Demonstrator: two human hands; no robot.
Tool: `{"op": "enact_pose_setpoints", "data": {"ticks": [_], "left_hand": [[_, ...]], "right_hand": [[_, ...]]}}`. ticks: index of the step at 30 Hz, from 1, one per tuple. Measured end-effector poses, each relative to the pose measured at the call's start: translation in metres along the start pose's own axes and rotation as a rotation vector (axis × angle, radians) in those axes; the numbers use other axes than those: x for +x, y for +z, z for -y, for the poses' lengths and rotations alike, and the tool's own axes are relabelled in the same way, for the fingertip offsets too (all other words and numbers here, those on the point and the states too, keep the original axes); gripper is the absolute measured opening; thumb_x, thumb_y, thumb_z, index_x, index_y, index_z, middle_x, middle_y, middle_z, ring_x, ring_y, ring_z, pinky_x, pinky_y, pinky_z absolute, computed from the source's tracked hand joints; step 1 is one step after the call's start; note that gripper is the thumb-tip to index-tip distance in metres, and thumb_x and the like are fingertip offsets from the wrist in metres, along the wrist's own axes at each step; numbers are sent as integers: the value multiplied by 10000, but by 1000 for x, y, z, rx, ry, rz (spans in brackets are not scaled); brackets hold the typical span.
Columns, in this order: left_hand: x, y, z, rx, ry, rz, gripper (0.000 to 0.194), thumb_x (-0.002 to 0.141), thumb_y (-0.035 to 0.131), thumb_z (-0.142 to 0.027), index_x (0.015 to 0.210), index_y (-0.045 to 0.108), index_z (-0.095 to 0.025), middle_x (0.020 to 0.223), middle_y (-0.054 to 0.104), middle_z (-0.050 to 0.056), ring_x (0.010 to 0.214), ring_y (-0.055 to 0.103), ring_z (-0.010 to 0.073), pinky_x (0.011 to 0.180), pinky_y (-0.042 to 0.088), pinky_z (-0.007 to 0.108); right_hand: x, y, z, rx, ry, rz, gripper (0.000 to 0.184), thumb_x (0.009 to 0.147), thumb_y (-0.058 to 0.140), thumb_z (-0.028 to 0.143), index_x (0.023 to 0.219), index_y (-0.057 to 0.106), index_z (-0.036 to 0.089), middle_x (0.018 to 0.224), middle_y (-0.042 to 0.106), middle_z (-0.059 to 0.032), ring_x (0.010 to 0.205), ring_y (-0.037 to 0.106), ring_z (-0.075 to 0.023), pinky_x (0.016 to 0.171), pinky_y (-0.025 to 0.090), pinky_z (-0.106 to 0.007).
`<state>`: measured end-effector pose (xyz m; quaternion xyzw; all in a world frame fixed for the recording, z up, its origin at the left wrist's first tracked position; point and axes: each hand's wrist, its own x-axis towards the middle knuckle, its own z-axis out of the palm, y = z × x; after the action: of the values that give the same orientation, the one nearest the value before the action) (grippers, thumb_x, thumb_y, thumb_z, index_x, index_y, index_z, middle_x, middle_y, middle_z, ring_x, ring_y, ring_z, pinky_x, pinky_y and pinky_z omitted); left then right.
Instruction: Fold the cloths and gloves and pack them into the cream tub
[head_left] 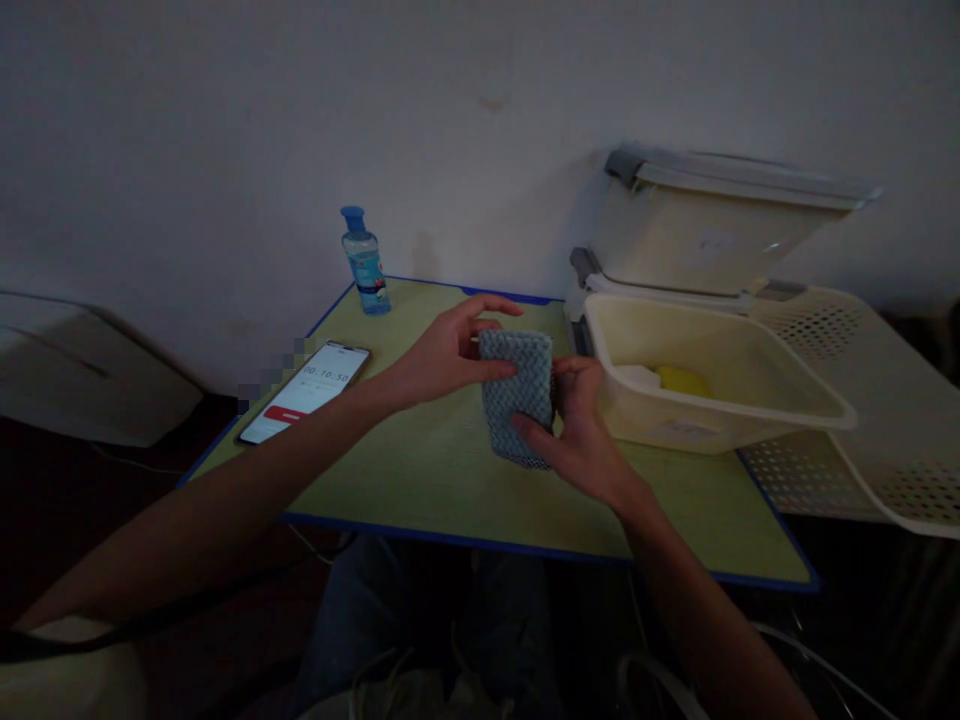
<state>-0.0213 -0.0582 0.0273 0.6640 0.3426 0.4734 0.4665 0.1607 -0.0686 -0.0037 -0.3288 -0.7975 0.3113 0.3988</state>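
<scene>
Between my two hands, above the table, is a folded blue-grey woven cloth (517, 385), held upright. My left hand (469, 345) grips its upper left edge, thumb across the front face and index finger stretched out above the top. From the right, my right hand (581, 430) holds the lower part, its thumb pressed on the front and the other fingers partly hidden behind the cloth. The table (420, 460) beneath has a yellow-green top with a blue edge.
A blue bottle (366, 265) stands at the back left. Left of my arm lies a phone (311, 385) showing a timer. To the right is a cream bin (720, 425) with raised lid (697, 220), holding something yellow (684, 381) and something white. Beyond it sits a perforated basket (885, 400).
</scene>
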Motion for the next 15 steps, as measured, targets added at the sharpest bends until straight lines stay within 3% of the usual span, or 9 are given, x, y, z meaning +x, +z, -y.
{"op": "enact_pose_setpoints", "data": {"ticks": [4,8,11,15], "left_hand": [[24,13,-18,12,140,26,402,738,659,-299,1088,484,-210,830,593,-13,787,629,137,712,506,272],[52,29,-7,116,272,-38,228,887,432,-339,1022,533,-185,924,617,25,918,609,158,850,470,344],[64,44,8,408,366,33,213,865,467,-308,987,565,-164,1031,625,65,1018,570,184,942,411,389],[65,73,21,866,461,193,317,839,521,-392,1020,586,-140,1082,630,106,1107,529,234,1070,231,504]], "right_hand": [[-5,-28,24,82,19,-99,346,795,520,213,951,218,279,910,420,-10,743,544,-132,559,483,-277],[-7,-65,30,38,-28,-185,398,775,579,175,987,262,290,921,443,3,634,546,-92,459,445,-215],[-7,-97,24,-64,-69,-280,403,747,604,155,1027,348,292,974,467,-7,728,558,-113,489,447,-220],[-5,-134,13,-360,-5,-400,243,737,582,137,951,581,251,835,564,-3,665,498,-113,504,366,-239]]}}
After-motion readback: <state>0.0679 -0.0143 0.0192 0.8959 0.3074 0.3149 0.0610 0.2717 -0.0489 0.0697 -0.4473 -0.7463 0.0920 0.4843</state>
